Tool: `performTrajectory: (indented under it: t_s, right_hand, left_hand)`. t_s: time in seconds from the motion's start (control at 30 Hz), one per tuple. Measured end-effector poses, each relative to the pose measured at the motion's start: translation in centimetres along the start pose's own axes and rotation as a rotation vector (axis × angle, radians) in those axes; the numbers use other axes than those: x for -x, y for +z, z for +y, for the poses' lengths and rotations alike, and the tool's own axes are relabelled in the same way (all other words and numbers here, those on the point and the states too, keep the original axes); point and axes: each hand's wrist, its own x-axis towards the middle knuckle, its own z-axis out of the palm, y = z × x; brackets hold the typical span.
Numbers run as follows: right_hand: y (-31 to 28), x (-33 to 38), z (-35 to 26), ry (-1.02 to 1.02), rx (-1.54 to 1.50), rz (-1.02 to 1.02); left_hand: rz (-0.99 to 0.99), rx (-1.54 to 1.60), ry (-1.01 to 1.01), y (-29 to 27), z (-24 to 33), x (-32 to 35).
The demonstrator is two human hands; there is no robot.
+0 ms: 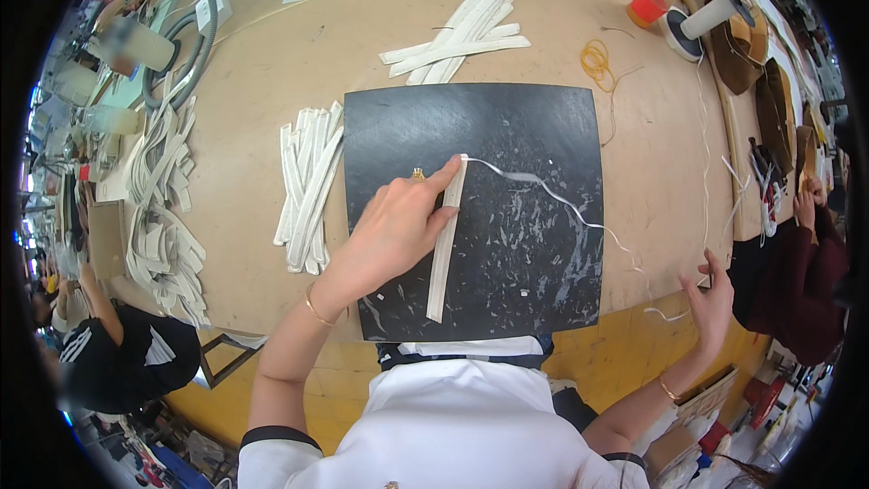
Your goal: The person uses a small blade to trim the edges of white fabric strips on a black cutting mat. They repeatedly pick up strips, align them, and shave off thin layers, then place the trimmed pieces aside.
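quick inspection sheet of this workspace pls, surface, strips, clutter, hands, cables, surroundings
Surface: brown table; on it a black mat with pale specks and scuffs.
Job's things: white strip lying on the mat; thin white ribbon running from its far end off the mat's right edge; heaps of strips beyond the mat and to its left.
Clutter: yellow coil, spool, red container.
Left hand: index finger and thumb on the strip.
Right hand: fingers apart, near the ribbon; contact unclear.
Cables: grey hose or cable, upper left.
Surroundings: yellow floor; people at both sides.
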Motion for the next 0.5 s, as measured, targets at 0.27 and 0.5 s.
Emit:
performTrajectory:
  t_s: [0.27, 0.5]
  right_hand:
    - [5.7, -2.7, -18.7, -0.442, -0.425, 0.001]
    - [11.5, -2.5, -26.3, -0.574, -0.265, -0.253]
  left_hand:
    - [0.351, -0.378, 0.083, 2.7, -1.7, 1.5]
    - [0.594, -0.476, 0.066, 6.1, -1.6, 2.0]
